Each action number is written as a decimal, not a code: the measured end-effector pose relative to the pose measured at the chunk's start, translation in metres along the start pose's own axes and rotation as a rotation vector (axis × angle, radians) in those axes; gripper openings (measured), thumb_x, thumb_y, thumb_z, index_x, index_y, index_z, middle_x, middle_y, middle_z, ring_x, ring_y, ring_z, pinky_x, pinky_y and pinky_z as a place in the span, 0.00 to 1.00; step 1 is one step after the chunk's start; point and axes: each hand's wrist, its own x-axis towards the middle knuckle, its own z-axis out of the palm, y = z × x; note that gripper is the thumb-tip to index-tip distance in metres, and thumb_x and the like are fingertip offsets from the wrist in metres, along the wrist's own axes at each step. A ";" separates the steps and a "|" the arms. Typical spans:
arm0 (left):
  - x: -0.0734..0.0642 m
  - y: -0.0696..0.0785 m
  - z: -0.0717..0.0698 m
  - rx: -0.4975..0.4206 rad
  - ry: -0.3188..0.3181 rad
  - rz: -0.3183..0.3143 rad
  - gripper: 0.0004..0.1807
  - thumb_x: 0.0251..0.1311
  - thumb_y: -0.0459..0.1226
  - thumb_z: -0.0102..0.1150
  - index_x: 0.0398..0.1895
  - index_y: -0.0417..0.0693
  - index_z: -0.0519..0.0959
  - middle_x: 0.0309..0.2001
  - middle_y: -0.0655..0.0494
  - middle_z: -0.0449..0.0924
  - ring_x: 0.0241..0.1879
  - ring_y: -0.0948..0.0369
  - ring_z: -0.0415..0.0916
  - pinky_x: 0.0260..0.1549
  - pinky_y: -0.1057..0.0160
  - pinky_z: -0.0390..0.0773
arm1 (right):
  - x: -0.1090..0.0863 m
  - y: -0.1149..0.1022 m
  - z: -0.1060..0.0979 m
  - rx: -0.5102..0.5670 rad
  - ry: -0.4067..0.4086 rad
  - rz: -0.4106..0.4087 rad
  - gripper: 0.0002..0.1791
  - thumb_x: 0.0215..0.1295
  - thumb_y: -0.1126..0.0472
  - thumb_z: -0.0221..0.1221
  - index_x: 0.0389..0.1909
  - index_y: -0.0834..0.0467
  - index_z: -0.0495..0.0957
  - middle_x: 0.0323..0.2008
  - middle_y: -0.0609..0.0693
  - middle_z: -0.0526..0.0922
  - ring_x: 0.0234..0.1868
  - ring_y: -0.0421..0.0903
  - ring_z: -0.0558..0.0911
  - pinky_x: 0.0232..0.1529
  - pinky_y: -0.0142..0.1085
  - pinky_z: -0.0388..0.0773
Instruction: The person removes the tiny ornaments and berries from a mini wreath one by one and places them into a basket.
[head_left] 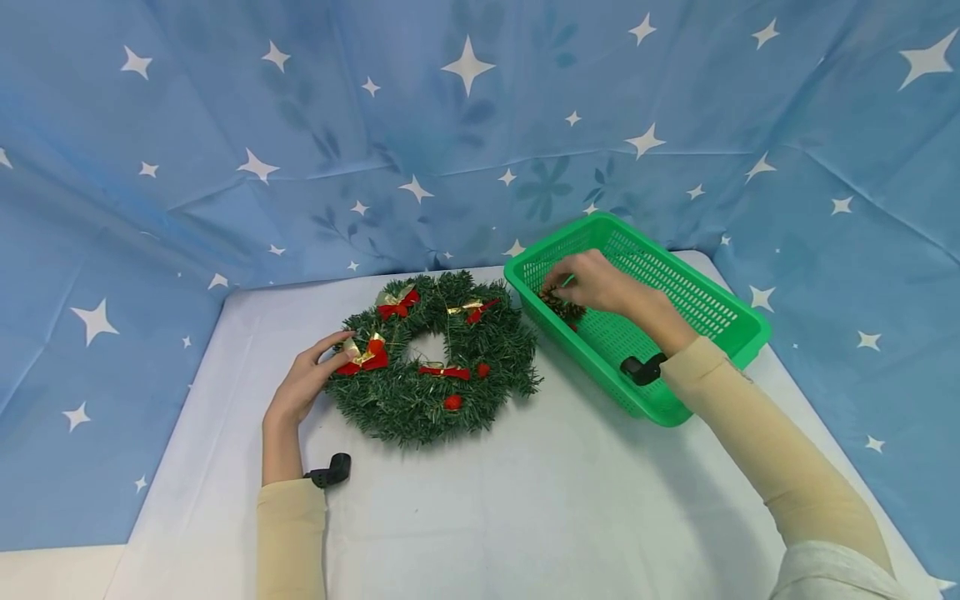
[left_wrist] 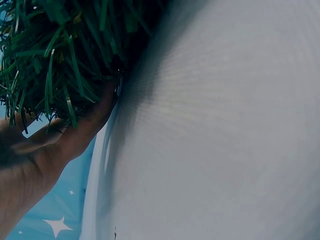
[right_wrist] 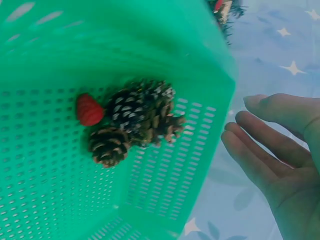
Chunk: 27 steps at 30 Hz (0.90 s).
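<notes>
The left hand (head_left: 303, 379) grips, between thumb and fingers, the left edge of a round green artificial-greenery wreath (head_left: 405, 408) with red-and-gold ribbon bows (head_left: 442, 372), lying on a white cloth-covered table (head_left: 480, 517). The right hand (head_left: 600, 283), fingers slightly bent and pinching nothing, hangs over a green perforated plastic basket (head_left: 615, 342), where brown, white-tipped pine cones (right_wrist: 127, 110) lie beside a small red textured ball (right_wrist: 90, 110).

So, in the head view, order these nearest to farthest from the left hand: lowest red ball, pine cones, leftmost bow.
1. Leftmost bow: left side of the wreath, beside the left hand.
2. Lowest red ball: toward the wreath's front.
3. Pine cones: in the green basket, to the right.
</notes>
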 end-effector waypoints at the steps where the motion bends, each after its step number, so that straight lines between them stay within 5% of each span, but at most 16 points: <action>1: 0.000 0.000 0.000 -0.001 0.000 0.000 0.38 0.73 0.52 0.60 0.81 0.52 0.61 0.84 0.50 0.40 0.82 0.41 0.36 0.75 0.29 0.46 | 0.000 -0.002 -0.001 -0.002 0.002 -0.001 0.11 0.64 0.73 0.65 0.46 0.62 0.89 0.45 0.59 0.90 0.43 0.55 0.89 0.42 0.47 0.87; 6: 0.001 0.000 0.000 0.001 0.001 -0.007 0.38 0.73 0.51 0.60 0.81 0.52 0.61 0.84 0.49 0.39 0.83 0.42 0.35 0.75 0.29 0.46 | -0.003 -0.012 -0.004 -0.006 0.003 -0.007 0.11 0.66 0.71 0.65 0.48 0.63 0.87 0.46 0.59 0.89 0.48 0.58 0.88 0.49 0.53 0.85; 19: 0.001 0.001 0.000 0.009 -0.001 -0.015 0.38 0.72 0.51 0.61 0.81 0.52 0.61 0.84 0.50 0.39 0.83 0.42 0.33 0.75 0.29 0.45 | -0.012 -0.034 -0.004 0.067 0.040 -0.005 0.15 0.68 0.69 0.65 0.54 0.65 0.85 0.47 0.61 0.89 0.45 0.54 0.88 0.43 0.48 0.86; 27: 0.002 0.000 -0.001 0.016 -0.003 -0.009 0.38 0.73 0.51 0.60 0.81 0.53 0.61 0.84 0.49 0.40 0.83 0.42 0.35 0.75 0.29 0.46 | -0.020 -0.047 -0.001 0.081 0.131 -0.048 0.15 0.67 0.70 0.66 0.54 0.64 0.85 0.47 0.60 0.88 0.45 0.54 0.88 0.46 0.50 0.86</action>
